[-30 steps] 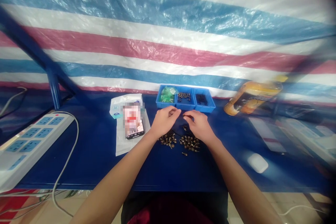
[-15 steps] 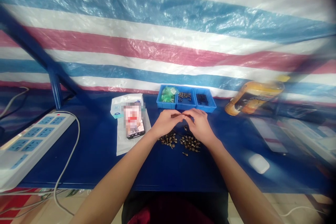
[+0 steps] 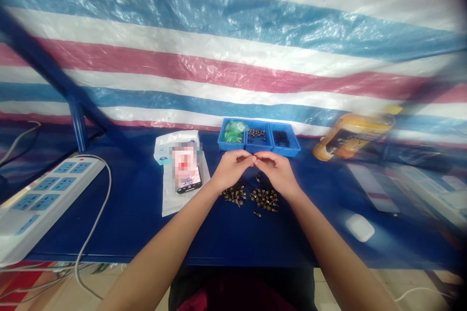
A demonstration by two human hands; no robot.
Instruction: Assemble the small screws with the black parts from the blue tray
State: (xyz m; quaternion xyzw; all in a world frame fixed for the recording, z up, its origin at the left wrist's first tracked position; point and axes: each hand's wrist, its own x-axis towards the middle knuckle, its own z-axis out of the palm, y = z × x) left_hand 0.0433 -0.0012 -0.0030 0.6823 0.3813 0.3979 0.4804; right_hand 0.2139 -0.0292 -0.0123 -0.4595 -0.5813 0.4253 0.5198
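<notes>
Both hands are coming together at the fingertips, left hand (image 3: pixel 231 170) and right hand (image 3: pixel 277 173) pinching just above two piles of small screws (image 3: pixel 233 194) on the blue counter (image 3: pixel 109 233), but I can't tell what's between the fingers. A blue three-compartment tray (image 3: pixel 259 148) is sitting just beyond them.

Left heap (image 3: pixel 233 193) and right heap (image 3: pixel 264 199) of bronze-coloured screws lie loose, just apart on counter (image 3: pixel 219 238); stray screw (image 3: pixel 257 214) at right heap's 6 o'clock. Blue three-compartment tray (image 3: pixel 259 151) at 12 o'clock: green parts (image 3: pixel 233 131) left, dark screws (image 3: pixel 256 133) middle, black parts (image 3: pixel 281 138) right.
</notes>
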